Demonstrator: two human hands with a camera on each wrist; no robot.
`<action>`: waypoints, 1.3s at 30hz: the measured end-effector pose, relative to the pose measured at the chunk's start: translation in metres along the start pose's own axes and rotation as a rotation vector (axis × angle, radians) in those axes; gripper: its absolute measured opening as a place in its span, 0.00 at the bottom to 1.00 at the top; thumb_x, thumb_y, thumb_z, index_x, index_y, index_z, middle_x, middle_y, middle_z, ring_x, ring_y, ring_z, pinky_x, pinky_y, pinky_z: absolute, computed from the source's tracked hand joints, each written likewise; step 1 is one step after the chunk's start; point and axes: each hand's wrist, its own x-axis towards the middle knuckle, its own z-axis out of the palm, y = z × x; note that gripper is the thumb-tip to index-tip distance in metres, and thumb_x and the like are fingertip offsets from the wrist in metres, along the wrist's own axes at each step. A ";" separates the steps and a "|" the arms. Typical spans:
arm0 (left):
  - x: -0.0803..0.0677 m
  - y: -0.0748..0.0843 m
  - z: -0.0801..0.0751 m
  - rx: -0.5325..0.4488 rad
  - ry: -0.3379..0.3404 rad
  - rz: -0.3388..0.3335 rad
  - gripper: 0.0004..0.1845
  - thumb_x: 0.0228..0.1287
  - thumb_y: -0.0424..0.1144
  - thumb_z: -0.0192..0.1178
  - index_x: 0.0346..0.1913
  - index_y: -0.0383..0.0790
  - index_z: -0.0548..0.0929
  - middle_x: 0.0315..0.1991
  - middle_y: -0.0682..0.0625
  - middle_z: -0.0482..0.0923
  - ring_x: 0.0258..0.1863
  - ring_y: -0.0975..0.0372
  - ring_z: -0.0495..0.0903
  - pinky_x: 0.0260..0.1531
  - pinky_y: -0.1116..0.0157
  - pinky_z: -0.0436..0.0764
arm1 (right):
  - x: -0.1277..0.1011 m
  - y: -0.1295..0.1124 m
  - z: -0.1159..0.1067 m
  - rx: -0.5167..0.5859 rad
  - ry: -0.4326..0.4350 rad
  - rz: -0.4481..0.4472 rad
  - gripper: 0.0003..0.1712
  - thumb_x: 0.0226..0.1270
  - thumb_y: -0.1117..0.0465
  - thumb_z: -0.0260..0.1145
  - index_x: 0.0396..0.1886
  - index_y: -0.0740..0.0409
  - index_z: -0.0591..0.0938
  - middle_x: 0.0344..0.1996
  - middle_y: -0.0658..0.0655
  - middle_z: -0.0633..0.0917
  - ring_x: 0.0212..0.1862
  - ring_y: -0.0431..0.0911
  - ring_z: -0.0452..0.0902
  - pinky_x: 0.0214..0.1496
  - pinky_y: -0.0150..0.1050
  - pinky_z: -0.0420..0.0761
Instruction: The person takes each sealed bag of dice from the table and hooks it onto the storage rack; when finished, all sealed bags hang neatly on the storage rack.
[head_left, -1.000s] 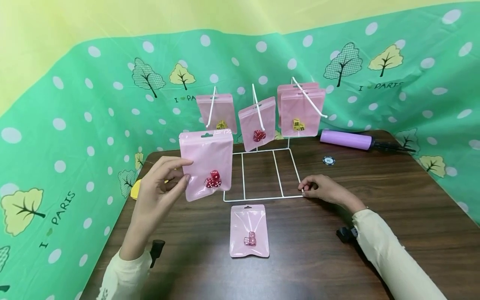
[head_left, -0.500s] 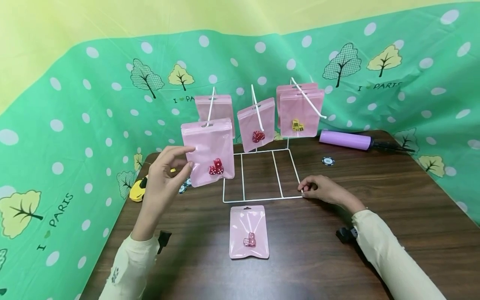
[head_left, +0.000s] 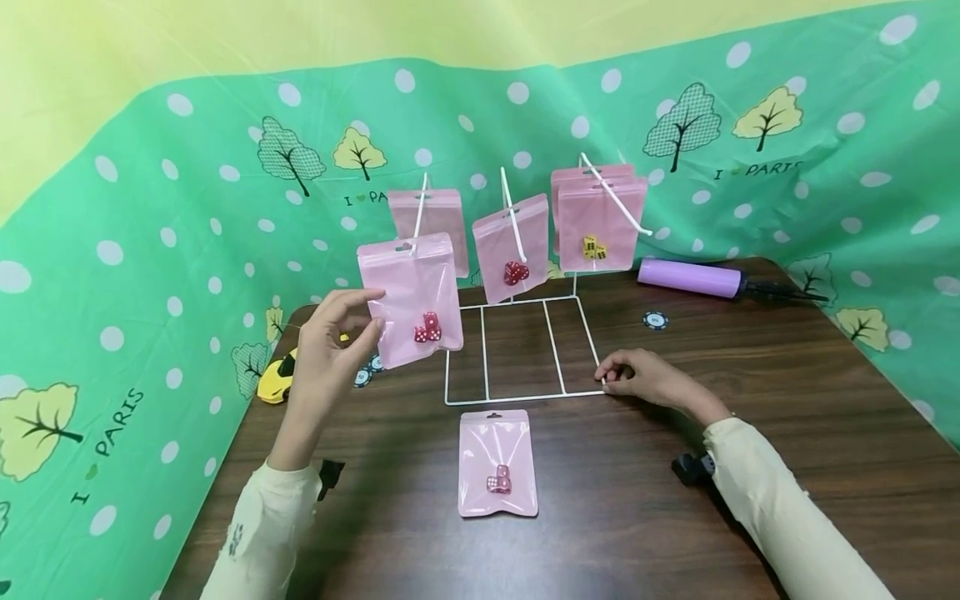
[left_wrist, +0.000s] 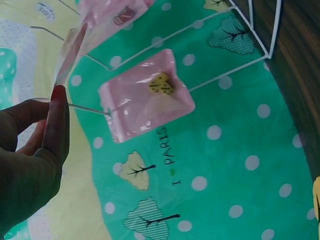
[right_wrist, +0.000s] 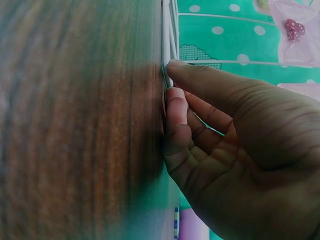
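My left hand (head_left: 326, 350) pinches the left edge of a pink zip pouch (head_left: 408, 283) with red dice inside. That pouch is upright in front of the left prong (head_left: 422, 208) of a white wire display rack (head_left: 517, 397); the prong's tip is near its hang hole. Whether the tip is through the hole I cannot tell. A pouch with yellow dice (left_wrist: 161, 84) hangs on this prong. With thumb and fingers, my right hand (head_left: 645, 377) grips the front right corner of the rack's base. One pouch (head_left: 497, 442) with reddish dice lies flat on the table before the rack.
Another pouch (head_left: 517, 237) with red dice hangs on the middle prong, and two pouches, the front pouch (head_left: 600, 212) with yellow dice, hang on the right. A purple hand pump (head_left: 690, 277), poker chip (head_left: 656, 320) and yellow toy car (head_left: 276, 379) lie on the table.
My left hand has raised the pouch with red dice up and away from me toward the left prong, then shifted it slightly left. The right hand stays on the rack's corner.
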 end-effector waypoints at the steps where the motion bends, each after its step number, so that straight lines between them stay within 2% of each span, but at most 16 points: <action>1: 0.003 -0.004 0.001 -0.011 -0.002 -0.004 0.19 0.71 0.20 0.66 0.63 0.31 0.85 0.53 0.41 0.79 0.42 0.65 0.88 0.38 0.73 0.85 | 0.000 0.000 0.000 0.004 0.000 0.005 0.07 0.73 0.69 0.72 0.48 0.65 0.87 0.37 0.53 0.83 0.39 0.45 0.74 0.41 0.35 0.75; 6: 0.022 -0.022 0.011 -0.055 -0.009 -0.036 0.20 0.72 0.20 0.65 0.64 0.29 0.84 0.55 0.39 0.78 0.44 0.60 0.89 0.42 0.71 0.86 | -0.001 0.002 0.003 0.018 -0.003 0.010 0.08 0.72 0.69 0.73 0.48 0.66 0.87 0.37 0.53 0.83 0.39 0.46 0.74 0.40 0.35 0.75; 12: 0.046 -0.037 0.024 -0.026 0.007 -0.034 0.19 0.73 0.22 0.64 0.65 0.30 0.85 0.58 0.37 0.79 0.47 0.44 0.89 0.42 0.72 0.86 | -0.002 0.002 0.006 0.032 0.000 0.007 0.09 0.72 0.69 0.73 0.48 0.67 0.87 0.37 0.53 0.83 0.39 0.47 0.74 0.39 0.35 0.75; 15: 0.058 -0.042 0.028 -0.015 0.009 -0.038 0.20 0.74 0.23 0.64 0.66 0.31 0.84 0.59 0.36 0.79 0.48 0.41 0.89 0.42 0.72 0.86 | -0.001 0.001 0.006 0.034 -0.001 0.006 0.09 0.72 0.69 0.73 0.48 0.67 0.87 0.37 0.53 0.83 0.39 0.47 0.74 0.39 0.35 0.75; 19: 0.072 -0.047 0.031 -0.041 0.002 -0.093 0.21 0.75 0.23 0.63 0.67 0.31 0.84 0.62 0.36 0.78 0.50 0.42 0.89 0.41 0.73 0.85 | -0.001 0.000 0.006 0.030 -0.004 0.002 0.09 0.72 0.69 0.73 0.48 0.66 0.86 0.38 0.54 0.83 0.40 0.47 0.74 0.40 0.35 0.75; 23: 0.083 -0.054 0.030 -0.122 -0.009 -0.189 0.22 0.75 0.24 0.63 0.70 0.34 0.82 0.66 0.39 0.78 0.49 0.52 0.89 0.41 0.71 0.87 | 0.000 -0.001 0.004 0.025 -0.003 -0.005 0.08 0.72 0.69 0.73 0.49 0.66 0.87 0.38 0.54 0.83 0.40 0.47 0.74 0.40 0.35 0.75; 27: 0.085 -0.058 0.028 -0.136 -0.018 -0.221 0.23 0.76 0.26 0.64 0.71 0.36 0.82 0.66 0.41 0.78 0.49 0.58 0.88 0.43 0.68 0.87 | 0.000 -0.002 0.002 0.026 -0.004 -0.005 0.09 0.72 0.69 0.73 0.49 0.67 0.86 0.38 0.54 0.83 0.40 0.47 0.74 0.41 0.35 0.75; 31: 0.083 -0.061 0.026 -0.126 -0.030 -0.214 0.22 0.77 0.29 0.65 0.71 0.37 0.82 0.66 0.41 0.78 0.55 0.53 0.86 0.46 0.66 0.86 | -0.001 -0.002 0.000 0.014 0.002 0.000 0.09 0.73 0.69 0.73 0.49 0.66 0.86 0.38 0.54 0.83 0.40 0.47 0.74 0.41 0.35 0.75; 35: 0.075 -0.066 0.022 -0.157 -0.026 -0.230 0.22 0.77 0.29 0.64 0.70 0.34 0.81 0.68 0.40 0.77 0.60 0.45 0.83 0.50 0.63 0.87 | -0.001 -0.003 0.000 0.005 0.001 0.002 0.09 0.73 0.69 0.73 0.49 0.66 0.87 0.38 0.54 0.83 0.40 0.47 0.74 0.41 0.36 0.75; 39: 0.060 -0.077 0.015 -0.183 0.000 -0.306 0.22 0.79 0.29 0.63 0.71 0.30 0.79 0.70 0.39 0.75 0.61 0.48 0.83 0.53 0.64 0.87 | 0.000 -0.002 0.000 0.006 -0.003 -0.002 0.09 0.73 0.69 0.73 0.49 0.66 0.86 0.38 0.54 0.83 0.40 0.47 0.74 0.41 0.35 0.75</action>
